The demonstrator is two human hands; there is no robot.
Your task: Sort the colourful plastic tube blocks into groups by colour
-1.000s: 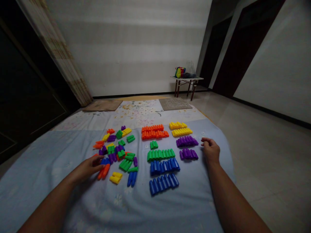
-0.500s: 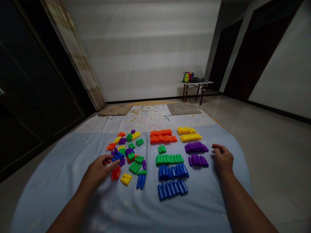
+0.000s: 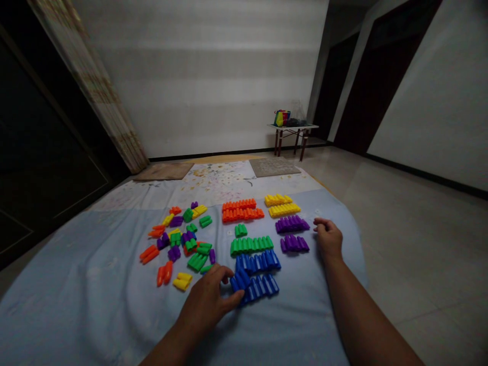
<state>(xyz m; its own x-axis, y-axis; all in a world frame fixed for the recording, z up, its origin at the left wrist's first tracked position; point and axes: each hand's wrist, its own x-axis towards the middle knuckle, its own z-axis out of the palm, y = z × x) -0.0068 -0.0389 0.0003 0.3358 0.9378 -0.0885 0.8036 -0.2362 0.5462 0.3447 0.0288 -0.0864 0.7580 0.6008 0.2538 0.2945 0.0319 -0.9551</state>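
My left hand [image 3: 209,295] pinches a small blue piece [image 3: 240,279] between thumb and fingers, over the left end of the front blue row [image 3: 263,287]. Behind it lies another blue row [image 3: 259,262], then a green row [image 3: 251,245]. My right hand [image 3: 329,239] rests with curled fingers on the cloth, just right of the purple rows [image 3: 293,224]; whether it holds anything is hidden. Orange rows [image 3: 243,214] and yellow rows [image 3: 284,209] lie farther back. To the left is a loose scatter of mixed pieces, among them orange [image 3: 164,274], yellow [image 3: 182,281] and green [image 3: 197,262] ones.
A light blue cloth [image 3: 114,284] covers the table. Two flat boards, one brown [image 3: 165,172] and one grey [image 3: 274,167], lie at its far edge. Beyond stands a small side table [image 3: 305,126] with a colourful bag [image 3: 282,118] on it.
My left hand has moved right from the scattered pieces to the blue rows, now with a blue piece in its fingers. My right hand stays beside the purple rows. The view has shifted slightly.
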